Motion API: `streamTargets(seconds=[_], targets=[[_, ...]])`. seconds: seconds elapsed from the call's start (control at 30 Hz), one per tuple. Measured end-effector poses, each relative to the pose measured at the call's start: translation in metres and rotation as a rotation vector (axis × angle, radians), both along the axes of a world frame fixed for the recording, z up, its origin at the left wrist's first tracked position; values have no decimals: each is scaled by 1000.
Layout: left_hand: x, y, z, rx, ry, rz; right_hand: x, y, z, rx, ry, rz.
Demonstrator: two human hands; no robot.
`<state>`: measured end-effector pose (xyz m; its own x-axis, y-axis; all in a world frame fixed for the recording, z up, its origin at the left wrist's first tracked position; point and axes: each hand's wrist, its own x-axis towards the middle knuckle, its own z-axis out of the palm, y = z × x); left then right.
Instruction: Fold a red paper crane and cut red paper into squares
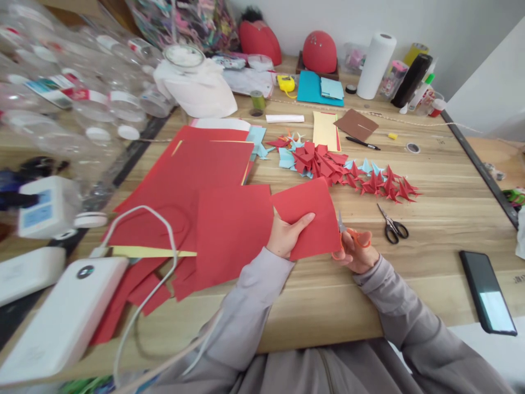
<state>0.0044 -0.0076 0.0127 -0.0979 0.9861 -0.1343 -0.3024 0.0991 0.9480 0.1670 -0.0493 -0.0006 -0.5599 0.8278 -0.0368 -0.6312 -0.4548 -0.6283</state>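
My left hand (289, 232) grips a red sheet of paper (307, 200), thumb on top and the other fingers hidden beneath it. Orange-handled scissors (341, 222) are in my right hand (357, 253), their blades pointing away from me at the sheet's right edge. Whether the blades touch the paper I cannot tell. To the left, another red sheet (233, 235) lies partly over a stack of larger red paper (209, 161). Beyond my hands sits a pile of folded red paper pieces (320, 161), with pale blue ones among them.
Black-handled scissors (394, 227) and a phone (488, 293) lie to the right. A white power bank (61, 323) with a looping white cable (170, 224) is at front left. Plastic bottles (90, 104) crowd the left side. A white roll (376, 65) stands at the back.
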Motion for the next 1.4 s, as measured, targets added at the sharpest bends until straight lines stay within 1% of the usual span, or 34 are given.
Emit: streamTargets(seconds=[0.13, 0.3, 0.37, 0.47, 0.53, 0.6, 0.7, 0.77, 0.9, 1.07, 1.17, 1.23, 1.4], targets=[[0, 1, 2, -21, -33, 13, 2, -1, -1, -65, -63, 7], [-2, 3, 0, -65, -85, -4, 6, 1, -4, -109, -37, 60], [-3, 3, -1, -100, -126, -37, 9, 3, -4, -92, -41, 85], [-4, 4, -5, -194, -209, -124, 12, 4, -2, -72, -64, 135], [-6, 5, -6, -250, -250, -166, 13, 4, 0, -87, -72, 157], [-7, 6, -7, -268, -257, -178, 13, 3, 1, -116, -77, 166], [-7, 7, -8, -248, -222, -168, 12, 3, 1, -141, -88, 152], [-6, 7, -9, -218, -185, -151, 10, 3, 1, -145, -91, 116], [-2, 4, -8, -134, -105, -80, 7, 3, 0, -133, -61, 61], [2, 1, -5, -62, -25, -17, 4, 2, 0, -110, 36, 78], [4, 0, -3, -2, 32, 50, 3, 1, 1, -150, 100, 81], [4, -1, -1, 24, 65, 70, 2, 0, 1, -176, 127, 76], [4, -1, -2, 48, 114, 89, -1, -1, 0, -183, 79, 41]])
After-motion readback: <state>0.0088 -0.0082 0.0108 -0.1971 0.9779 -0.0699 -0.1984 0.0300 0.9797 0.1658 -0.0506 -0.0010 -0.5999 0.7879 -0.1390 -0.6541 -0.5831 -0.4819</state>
